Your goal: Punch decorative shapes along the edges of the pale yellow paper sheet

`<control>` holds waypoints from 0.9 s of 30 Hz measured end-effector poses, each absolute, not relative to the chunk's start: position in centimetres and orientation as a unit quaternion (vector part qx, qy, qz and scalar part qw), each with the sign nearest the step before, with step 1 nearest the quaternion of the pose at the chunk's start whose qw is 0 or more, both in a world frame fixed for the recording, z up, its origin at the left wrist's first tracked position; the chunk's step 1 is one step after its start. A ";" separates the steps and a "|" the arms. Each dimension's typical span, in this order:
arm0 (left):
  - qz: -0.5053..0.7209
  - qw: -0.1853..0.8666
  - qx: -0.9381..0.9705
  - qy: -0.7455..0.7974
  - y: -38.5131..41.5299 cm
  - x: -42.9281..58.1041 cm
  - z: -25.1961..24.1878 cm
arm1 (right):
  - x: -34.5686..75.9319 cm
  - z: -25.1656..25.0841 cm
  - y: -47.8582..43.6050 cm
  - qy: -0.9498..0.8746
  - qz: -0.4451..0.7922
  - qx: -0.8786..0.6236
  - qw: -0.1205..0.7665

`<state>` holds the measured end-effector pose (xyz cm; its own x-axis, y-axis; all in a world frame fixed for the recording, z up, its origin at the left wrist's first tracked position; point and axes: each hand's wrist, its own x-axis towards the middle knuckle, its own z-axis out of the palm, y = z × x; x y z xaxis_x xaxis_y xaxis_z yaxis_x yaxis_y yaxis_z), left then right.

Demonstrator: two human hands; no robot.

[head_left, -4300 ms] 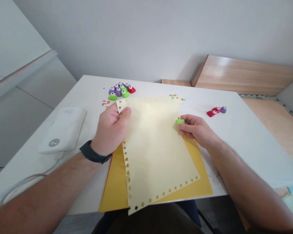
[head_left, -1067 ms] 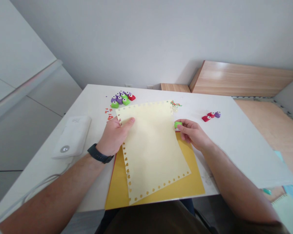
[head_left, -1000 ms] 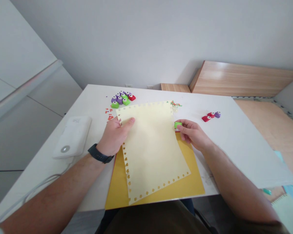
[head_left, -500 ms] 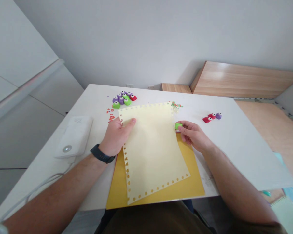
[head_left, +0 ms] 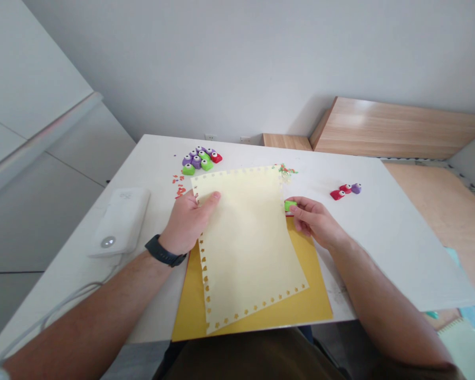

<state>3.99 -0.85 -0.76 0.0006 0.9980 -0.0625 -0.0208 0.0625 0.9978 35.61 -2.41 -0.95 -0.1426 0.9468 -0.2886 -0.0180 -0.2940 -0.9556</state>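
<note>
My left hand (head_left: 190, 219) is closed on the left edge of a pale yellow sheet of paper (head_left: 249, 243), thumb on top and fingers underneath. Small punched shapes, some like stars, run along the sheet's left, top and bottom edges. At the right edge, my right hand (head_left: 312, 217) pinches a green craft punch (head_left: 290, 206) between thumb and fingers; the punch meets the paper there. Part of that punch is covered by my fingers. Beneath the sheet lies a yellow board (head_left: 312, 279) with a red edge, at the front of the white table (head_left: 380, 253).
Several purple, green and red punches (head_left: 200, 161) with eye-like buttons cluster at the back left. Two red punches (head_left: 338, 195) and a purple one (head_left: 355, 188) stand at right. Paper scraps (head_left: 287, 171) lie behind the sheet. A white device (head_left: 121, 221) with a cable is at left.
</note>
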 end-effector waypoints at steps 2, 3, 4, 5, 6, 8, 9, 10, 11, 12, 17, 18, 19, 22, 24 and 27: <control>0.492 0.517 0.481 0.509 -0.8 4.0 -0.9 | 35.6 -1.0 -2.4 -0.444 0.610 -0.525 0.395; 0.493 0.516 0.482 0.508 -0.8 4.0 -0.9 | 35.6 -1.0 -2.5 -0.444 0.609 -0.525 0.395; 0.494 0.515 0.484 0.507 -0.8 4.0 -0.9 | 35.6 -0.9 -2.5 -0.444 0.608 -0.525 0.396; 0.495 0.513 0.484 0.507 -0.8 4.0 -0.9 | 35.6 -0.9 -2.5 -0.445 0.606 -0.526 0.397; 0.496 0.511 0.484 0.508 -0.8 4.0 -0.9 | 35.6 -0.9 -2.5 -0.448 0.600 -0.528 0.400; 0.496 0.507 0.482 0.514 -0.8 4.0 -0.9 | 35.7 -0.8 -2.4 -0.459 0.570 -0.544 0.410; 0.495 0.507 0.481 0.517 -0.8 4.0 -0.8 | 35.8 -0.7 -2.3 -0.465 0.547 -0.558 0.417; 0.494 0.508 0.480 0.518 -0.8 4.0 -0.8 | 35.9 -0.7 -2.2 -0.470 0.522 -0.572 0.424; 0.493 0.509 0.479 0.517 -0.8 4.1 -0.8 | 36.0 -0.7 -2.0 -0.473 0.498 -0.586 0.430; 0.493 0.511 0.479 0.517 -0.8 4.1 -0.8 | 36.2 -0.7 -1.8 -0.475 0.479 -0.597 0.434; 0.493 0.508 0.475 0.523 -0.9 4.2 -0.5 | 37.0 -1.4 -1.0 -0.496 0.430 -0.615 0.437; 0.492 0.507 0.476 0.524 -0.9 4.2 -0.4 | 37.2 -1.6 -0.8 -0.504 0.423 -0.617 0.432; 0.491 0.506 0.479 0.522 -0.9 4.2 -0.4 | 37.3 -1.8 -0.8 -0.513 0.414 -0.620 0.425; 0.491 0.508 0.487 0.514 -0.9 4.2 -0.2 | 37.3 -2.4 -0.5 -0.550 0.348 -0.638 0.413; 0.492 0.510 0.485 0.512 -0.9 4.2 -0.3 | 37.2 -2.5 -0.4 -0.583 0.280 -0.644 0.408; 0.486 0.513 0.480 0.519 -0.9 4.1 -0.3 | 37.1 -2.6 -0.2 -0.634 0.220 -0.649 0.358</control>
<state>4.10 -0.95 -0.33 -0.0117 0.9978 -0.0653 -0.0005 0.0653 0.9979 37.11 -0.18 -2.60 0.0981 0.9809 0.1678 0.6656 0.0607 -0.7439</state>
